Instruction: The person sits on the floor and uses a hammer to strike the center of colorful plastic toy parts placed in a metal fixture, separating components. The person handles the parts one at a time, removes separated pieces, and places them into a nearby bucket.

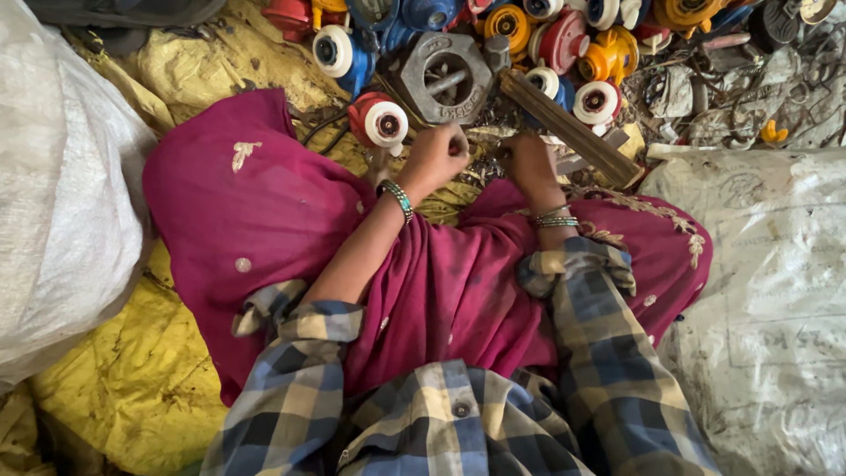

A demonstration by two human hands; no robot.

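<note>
floor: yellow tarp (132, 388) | white sacks (62, 203) both sides | daylight

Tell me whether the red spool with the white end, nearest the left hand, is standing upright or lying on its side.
On its side. The red spool lies with its round white end and dark centre hole facing the camera, just beyond the left hand.

Both hands sit centre frame, left hand (438, 156) just beside right hand (526, 161). At twelve o'clock, the metal casting (445, 78) among piled spools (520, 26). A wooden bar (568, 128) runs toward two o'clock. Sacks lie at nine (62, 203) and four (767, 291).
</note>
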